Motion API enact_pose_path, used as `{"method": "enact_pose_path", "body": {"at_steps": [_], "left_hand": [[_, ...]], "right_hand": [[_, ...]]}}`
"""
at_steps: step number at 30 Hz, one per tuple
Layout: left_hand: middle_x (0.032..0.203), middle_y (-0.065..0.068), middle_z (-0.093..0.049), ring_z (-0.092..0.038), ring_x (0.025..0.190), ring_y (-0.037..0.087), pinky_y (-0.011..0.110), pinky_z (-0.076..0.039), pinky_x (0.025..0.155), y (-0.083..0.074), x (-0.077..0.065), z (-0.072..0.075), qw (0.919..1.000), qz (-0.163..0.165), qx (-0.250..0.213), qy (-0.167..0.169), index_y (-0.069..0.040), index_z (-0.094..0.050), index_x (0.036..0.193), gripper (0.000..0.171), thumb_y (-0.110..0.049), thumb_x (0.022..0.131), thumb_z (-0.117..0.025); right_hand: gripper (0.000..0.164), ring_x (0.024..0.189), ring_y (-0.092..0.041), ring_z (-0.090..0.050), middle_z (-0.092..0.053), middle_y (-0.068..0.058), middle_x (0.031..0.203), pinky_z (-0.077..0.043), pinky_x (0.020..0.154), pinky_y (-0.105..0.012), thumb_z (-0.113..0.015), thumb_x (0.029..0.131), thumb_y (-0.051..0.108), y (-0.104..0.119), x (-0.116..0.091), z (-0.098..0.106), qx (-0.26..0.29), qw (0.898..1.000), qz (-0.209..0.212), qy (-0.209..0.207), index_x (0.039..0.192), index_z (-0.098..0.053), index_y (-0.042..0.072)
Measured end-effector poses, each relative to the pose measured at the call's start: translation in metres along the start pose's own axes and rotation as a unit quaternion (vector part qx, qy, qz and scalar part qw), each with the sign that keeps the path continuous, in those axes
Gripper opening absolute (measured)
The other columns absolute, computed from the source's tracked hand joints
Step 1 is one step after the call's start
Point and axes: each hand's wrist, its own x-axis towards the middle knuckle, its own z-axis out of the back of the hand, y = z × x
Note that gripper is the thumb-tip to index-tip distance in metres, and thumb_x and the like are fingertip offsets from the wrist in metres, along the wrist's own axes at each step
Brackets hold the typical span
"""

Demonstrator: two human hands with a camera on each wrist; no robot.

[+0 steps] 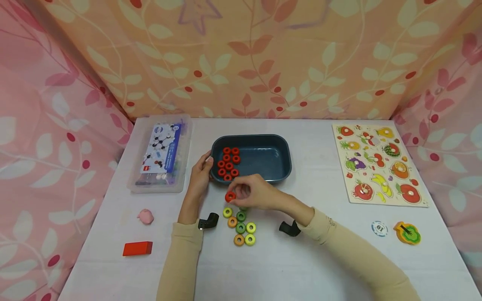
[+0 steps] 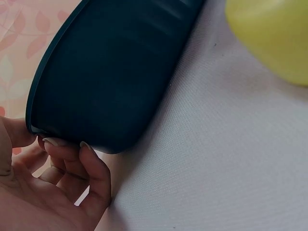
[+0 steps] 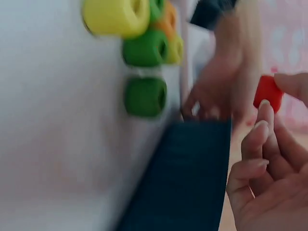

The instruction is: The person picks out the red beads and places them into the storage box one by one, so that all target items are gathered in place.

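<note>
A dark blue tray [image 1: 265, 161] stands on the table with several red ring beads [image 1: 226, 158] in its left part. The left hand [image 1: 199, 177] grips the tray's left end, thumb at the rim and fingers curled against the outer wall, as the left wrist view shows on the tray [image 2: 106, 72]. Between thumb and fingertips, the right hand [image 1: 260, 193] pinches one red bead [image 3: 268, 92], raised just in front of the tray's near wall. Below that hand lie loose green [image 1: 240, 216], yellow [image 1: 250, 227] and orange beads [image 1: 239, 240]; one green bead is partly hidden by it.
At the left are a clear plastic box [image 1: 180, 154] with a blue label, a pink figure [image 1: 145, 216] and a red block [image 1: 137, 248]. A fruit puzzle board [image 1: 380, 165], a round chip [image 1: 379, 228] and a tree-shaped piece [image 1: 408, 233] lie at the right. Patterned curtains [image 1: 241, 62] enclose the table.
</note>
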Motion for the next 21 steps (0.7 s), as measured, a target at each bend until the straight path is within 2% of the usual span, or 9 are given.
{"method": "enact_pose_path", "body": {"at_steps": [2, 7, 14, 17, 21], "left_hand": [[0.100, 0.012, -0.057, -0.051, 0.065, 0.009, 0.026, -0.046, 0.064, 0.008, 0.004, 0.000, 0.9999, -0.006, 0.009, -0.006, -0.023, -0.051, 0.147, 0.043, -0.035, 0.105, -0.050], [0.104, 0.015, -0.058, -0.051, 0.066, 0.009, 0.026, -0.046, 0.064, 0.008, 0.003, 0.000, 1.0000, -0.008, 0.002, -0.005, -0.023, -0.051, 0.147, 0.043, -0.034, 0.106, -0.049], [0.104, 0.012, -0.058, -0.052, 0.067, 0.009, 0.025, -0.047, 0.065, 0.007, 0.002, -0.001, 1.0000, 0.001, 0.000, 0.001, -0.024, -0.050, 0.148, 0.043, -0.034, 0.106, -0.049], [0.104, 0.012, -0.058, -0.052, 0.068, 0.010, 0.026, -0.047, 0.065, 0.006, 0.002, -0.001, 1.0000, 0.000, 0.000, -0.001, -0.024, -0.051, 0.147, 0.043, -0.035, 0.106, -0.049], [0.104, 0.014, -0.058, -0.052, 0.068, 0.009, 0.026, -0.047, 0.065, 0.006, 0.003, 0.000, 1.0000, -0.001, 0.000, 0.002, -0.024, -0.050, 0.148, 0.044, -0.035, 0.106, -0.049]], "right_hand": [[0.020, 0.063, -0.011, -0.052, -0.061, 0.006, 0.073, -0.043, 0.060, -0.025, -0.079, 0.086, 0.022, -0.005, 0.004, 0.011, -0.002, 0.999, -0.008, -0.038, 0.104, -0.071, 0.017], [0.021, 0.062, -0.014, -0.054, -0.061, 0.002, 0.071, -0.044, 0.057, -0.027, -0.079, 0.087, 0.019, -0.026, 0.016, 0.028, -0.034, 0.991, -0.077, -0.100, 0.104, -0.070, 0.013], [0.020, 0.061, -0.014, -0.056, -0.062, 0.000, 0.072, -0.042, 0.057, -0.030, -0.079, 0.087, 0.023, -0.055, 0.032, 0.038, -0.112, 0.966, -0.204, -0.109, 0.103, -0.071, 0.013], [0.022, 0.063, -0.015, -0.056, -0.062, -0.001, 0.075, -0.041, 0.058, -0.030, -0.079, 0.086, 0.023, -0.059, 0.038, 0.037, -0.118, 0.960, -0.230, -0.105, 0.102, -0.071, 0.012], [0.024, 0.065, -0.017, -0.057, -0.063, -0.003, 0.077, -0.041, 0.057, -0.030, -0.080, 0.086, 0.023, -0.059, 0.045, 0.035, -0.113, 0.958, -0.241, -0.103, 0.103, -0.070, 0.010]]}}
